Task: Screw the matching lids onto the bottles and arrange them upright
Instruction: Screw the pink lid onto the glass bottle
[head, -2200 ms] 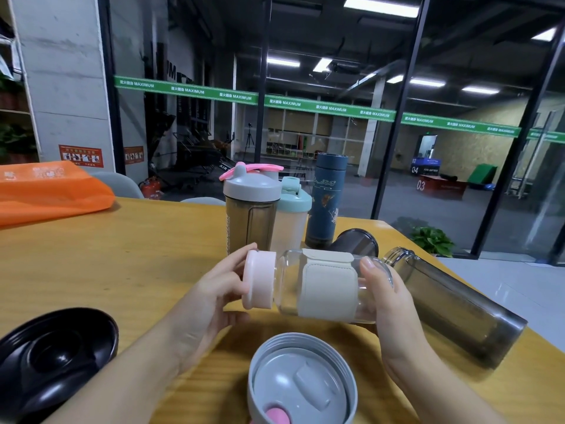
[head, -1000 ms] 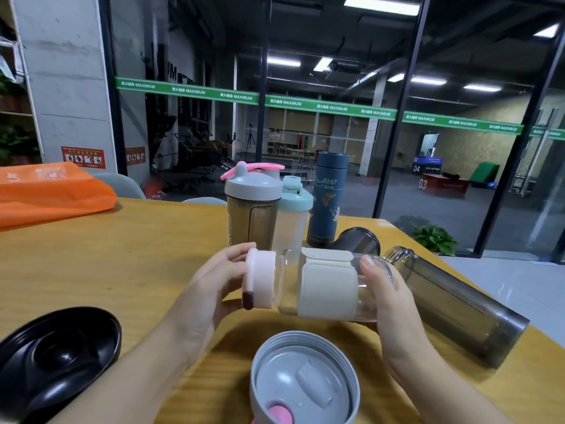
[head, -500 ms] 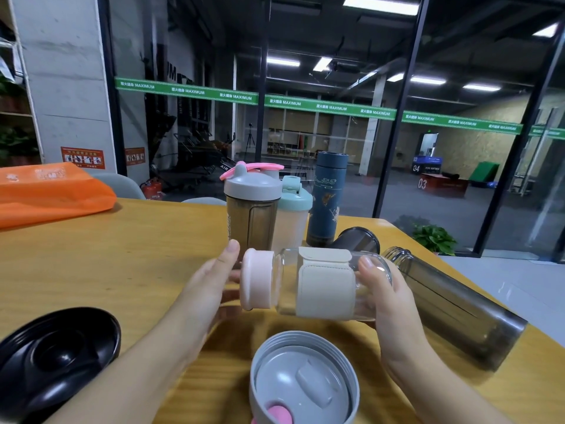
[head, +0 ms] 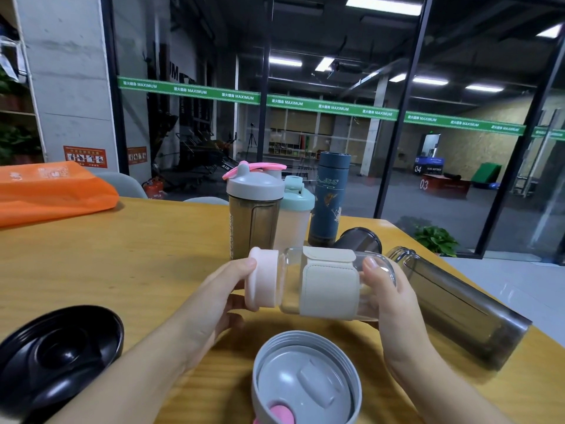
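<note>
Regripping the pink lid [head: 262, 278], left hand [head: 214, 296] fingers curled again.

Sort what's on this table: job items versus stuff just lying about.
Job: clear bottle, pink lid, smoky bottle, black lid, grey lid, three upright capped bottles.
Lying about: orange bag, potted plant.

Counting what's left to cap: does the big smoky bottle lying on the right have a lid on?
No, the smoky bottle lies on its side with its threaded mouth bare.
</note>
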